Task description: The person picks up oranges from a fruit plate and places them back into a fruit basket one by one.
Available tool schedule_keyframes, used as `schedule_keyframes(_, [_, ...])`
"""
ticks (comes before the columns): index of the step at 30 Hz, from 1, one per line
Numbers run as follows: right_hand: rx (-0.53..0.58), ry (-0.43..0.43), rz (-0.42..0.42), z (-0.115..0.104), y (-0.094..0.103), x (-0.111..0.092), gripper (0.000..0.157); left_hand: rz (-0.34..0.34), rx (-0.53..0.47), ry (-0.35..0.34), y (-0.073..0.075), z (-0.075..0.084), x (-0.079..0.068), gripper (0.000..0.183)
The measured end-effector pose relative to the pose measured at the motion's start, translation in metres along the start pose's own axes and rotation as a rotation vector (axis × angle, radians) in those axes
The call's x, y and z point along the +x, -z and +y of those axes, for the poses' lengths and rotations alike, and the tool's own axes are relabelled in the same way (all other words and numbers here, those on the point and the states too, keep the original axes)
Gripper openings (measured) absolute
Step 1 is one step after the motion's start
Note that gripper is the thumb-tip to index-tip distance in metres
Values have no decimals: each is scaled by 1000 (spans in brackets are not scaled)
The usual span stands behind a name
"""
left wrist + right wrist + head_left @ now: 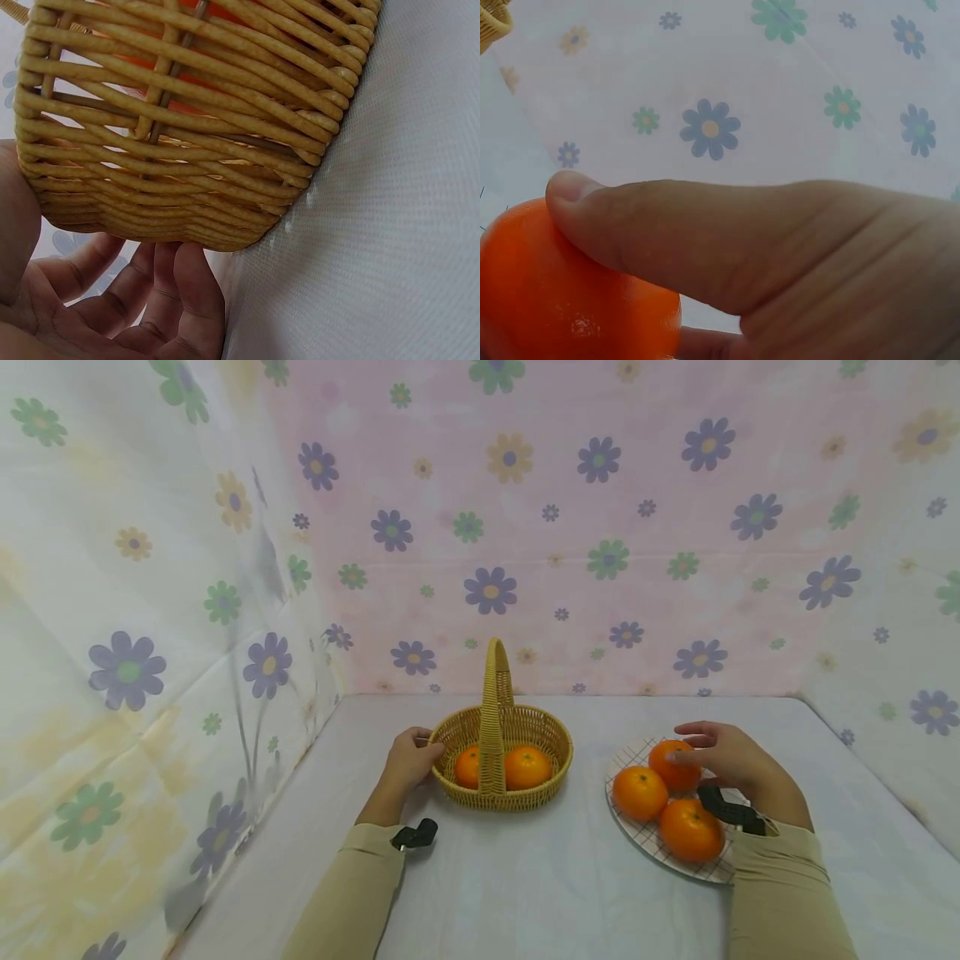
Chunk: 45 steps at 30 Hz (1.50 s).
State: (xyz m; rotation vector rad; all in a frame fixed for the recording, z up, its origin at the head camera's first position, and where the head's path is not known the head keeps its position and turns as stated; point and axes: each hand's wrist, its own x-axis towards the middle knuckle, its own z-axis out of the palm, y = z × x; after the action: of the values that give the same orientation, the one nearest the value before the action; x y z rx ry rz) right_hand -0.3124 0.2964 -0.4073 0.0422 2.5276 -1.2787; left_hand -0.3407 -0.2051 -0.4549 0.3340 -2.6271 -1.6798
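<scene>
A wicker basket (525,802) with a tall arched handle stands on the table, two oranges (528,767) inside it. At its left side is my left hand (408,764), thumb by the rim and bent fingers against the outer weave; the left wrist view shows the fingers (199,292) touching the wicker. To the right, three oranges sit together on a checked plate (633,833). My right hand (738,764) holds the rearmost orange (671,766), its thumb (622,217) lying on the peel. That orange (570,292) hides most of the other fingers in the right wrist view.
Two more oranges, one at the left (640,793) and one in front (692,831), lie close against the held one. A white cloth covers the table (517,893). Flower-printed fabric (555,593) hangs behind it and at both sides.
</scene>
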Motion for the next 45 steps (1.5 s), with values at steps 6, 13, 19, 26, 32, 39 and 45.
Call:
schedule_keyframes(6, [-54, -16, -28, 0, 1, 2, 96, 1, -1, 5, 0, 1, 0, 44])
schedule_keyframes(13, [-105, -20, -44, -2, 0, 1, 93, -1, 3, -1, 0, 0, 1, 44])
schedule_keyframes(19, [-128, 21, -16, -2, -3, 1, 90, 6, 12, -1, 0, 1, -1, 44])
schedule_keyframes(26, [-110, 54, 35, -2, -2, 1, 89, 2, 15, -2, 0, 1, -1, 44])
schedule_keyframes(32, [-103, 69, 80, -7, -2, -1, 96, 1, 16, -7, 0, 1, -2, 44])
schedule_keyframes(39, [-95, 79, 136, -19, -6, -2, 103, 4, 27, -8, 0, 1, -2, 45])
schedule_keyframes(45, [-124, 131, 216, -31, -6, -4, 100, 4, 22, 6, 0, 2, -1, 45])
